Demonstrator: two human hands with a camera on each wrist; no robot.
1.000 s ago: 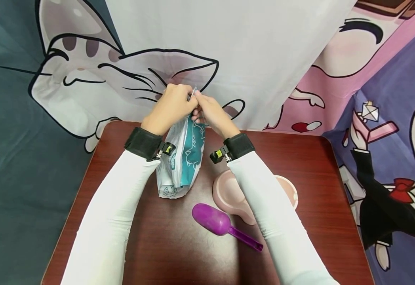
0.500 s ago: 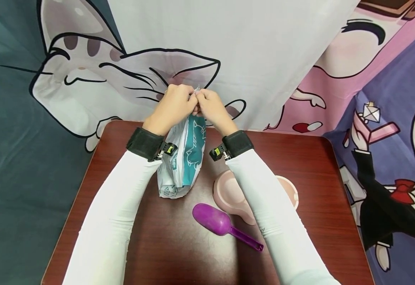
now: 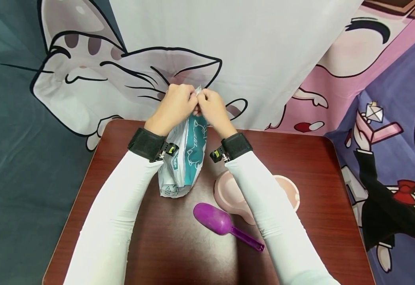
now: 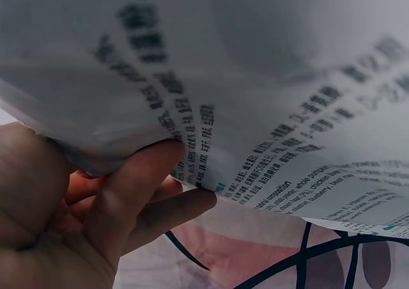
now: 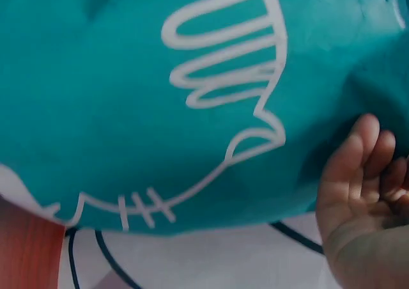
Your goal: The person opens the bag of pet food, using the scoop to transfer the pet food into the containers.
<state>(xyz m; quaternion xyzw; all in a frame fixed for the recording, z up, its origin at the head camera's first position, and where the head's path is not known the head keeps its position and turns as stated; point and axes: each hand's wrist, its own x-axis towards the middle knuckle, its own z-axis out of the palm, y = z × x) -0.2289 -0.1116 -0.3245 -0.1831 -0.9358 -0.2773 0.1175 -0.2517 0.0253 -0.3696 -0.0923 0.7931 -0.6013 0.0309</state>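
A white and teal pet food bag stands at the back of the table, with cat line drawings on its teal side. At its top edge, my left hand pinches the plastic with curled fingers. Right beside it, almost knuckle to knuckle, my right hand pinches the same edge. A small tip of the bag pokes up between both hands. In the left wrist view, bent fingers press against the bag's printed white side. In the right wrist view, curled fingers lie against the teal side.
A purple scoop lies in front of the bag, handle toward the lower right. A pale pink double bowl is partly covered by my right forearm. The brown table meets a printed cloth backdrop at its far edge.
My right hand has shifted up and in against the left, its fingers now bunched at the bag's top edge. The left hand has barely moved. Scoop and bowl stay put.
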